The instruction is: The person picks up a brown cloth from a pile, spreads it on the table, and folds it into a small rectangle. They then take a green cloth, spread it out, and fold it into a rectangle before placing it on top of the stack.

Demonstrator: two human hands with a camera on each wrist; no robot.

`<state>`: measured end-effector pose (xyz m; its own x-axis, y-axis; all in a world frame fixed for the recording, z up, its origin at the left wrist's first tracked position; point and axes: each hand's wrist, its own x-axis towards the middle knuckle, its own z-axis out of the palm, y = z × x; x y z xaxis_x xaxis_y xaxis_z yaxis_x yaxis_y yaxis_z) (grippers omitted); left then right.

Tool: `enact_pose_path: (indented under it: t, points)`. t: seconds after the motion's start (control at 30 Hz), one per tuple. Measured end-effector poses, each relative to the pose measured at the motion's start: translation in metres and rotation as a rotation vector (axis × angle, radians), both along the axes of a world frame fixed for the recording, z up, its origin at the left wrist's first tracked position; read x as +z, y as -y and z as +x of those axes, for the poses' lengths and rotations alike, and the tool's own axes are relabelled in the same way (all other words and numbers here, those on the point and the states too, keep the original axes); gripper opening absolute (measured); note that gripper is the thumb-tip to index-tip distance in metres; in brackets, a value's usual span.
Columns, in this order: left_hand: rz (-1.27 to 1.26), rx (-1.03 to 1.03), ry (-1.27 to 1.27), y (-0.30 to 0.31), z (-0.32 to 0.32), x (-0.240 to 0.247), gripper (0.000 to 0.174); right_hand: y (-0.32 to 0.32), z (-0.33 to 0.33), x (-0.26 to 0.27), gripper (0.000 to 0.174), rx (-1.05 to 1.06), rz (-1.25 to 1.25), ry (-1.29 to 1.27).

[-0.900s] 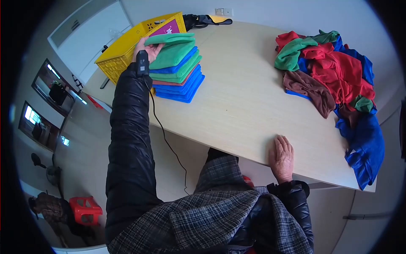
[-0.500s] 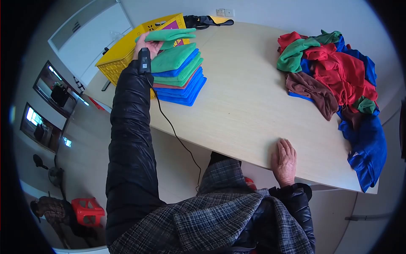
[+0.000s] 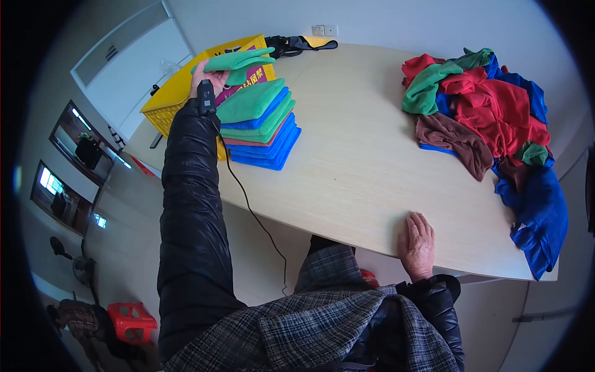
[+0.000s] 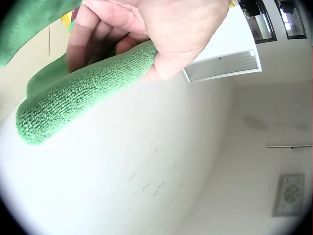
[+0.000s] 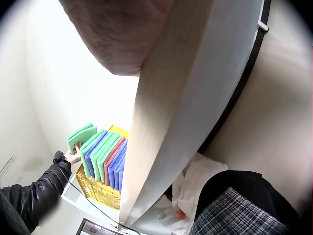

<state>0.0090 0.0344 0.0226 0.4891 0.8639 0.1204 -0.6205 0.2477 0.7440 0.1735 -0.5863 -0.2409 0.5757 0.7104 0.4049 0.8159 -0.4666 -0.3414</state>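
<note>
My left hand (image 3: 212, 75) pinches a folded green cloth (image 3: 238, 60) at its left end, thumb on one side and fingers on the other. It holds the cloth in the air in front of the yellow crate (image 3: 166, 110). Up close in the left wrist view, the thick fold of the green cloth (image 4: 83, 95) has a fuzzy texture. Just below and to the right stands a neat stack of folded cloths (image 3: 251, 102), green on top, with blue, green and reddish-brown layers beneath. My right hand (image 3: 418, 249) rests flat near the table's front edge, holding nothing.
A loose heap of red, green, brown and blue cloths (image 3: 489, 111) lies on the table's right side, one blue cloth (image 3: 539, 214) reaching the edge. Black straps (image 3: 297, 44) lie behind the crate. A cable (image 3: 251, 208) hangs from my left wrist. A person (image 3: 87, 322) is beside a red stool (image 3: 133, 322).
My left hand has lifted the green cloth off the stack and carried it left toward the crate, so a gap shows above the stack. My right hand has stayed at the table edge.
</note>
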Motion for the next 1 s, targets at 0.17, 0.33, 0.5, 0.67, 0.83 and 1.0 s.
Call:
enact_pose_path:
  t: [0.17, 0.33, 0.5, 0.67, 0.83, 1.0]
  points:
    - [0.001, -0.015, -0.031, 0.008, 0.001, -0.017, 0.033, -0.001, -0.001, 0.000, 0.042, 0.001, -0.005, -0.006]
    - [0.018, -0.045, -0.073, 0.020, -0.016, -0.041, 0.033, -0.002, 0.000, 0.000, 0.042, -0.001, -0.008, 0.001]
    - [-0.058, -0.042, -0.032, 0.023, -0.021, -0.047, 0.032, -0.001, 0.000, 0.000, 0.043, -0.001, 0.003, -0.008]
    - [-0.076, -0.080, -0.025, 0.027, -0.022, -0.046, 0.031, 0.000, 0.000, -0.002, 0.043, 0.000, 0.005, -0.001]
    - [-0.077, -0.076, 0.003, 0.025, -0.015, -0.035, 0.030, 0.001, 0.000, -0.002, 0.044, -0.003, 0.003, 0.007]
    - [-0.005, -0.060, 0.004, 0.010, -0.003, -0.023, 0.033, 0.000, 0.000, -0.002, 0.044, -0.002, 0.006, 0.003]
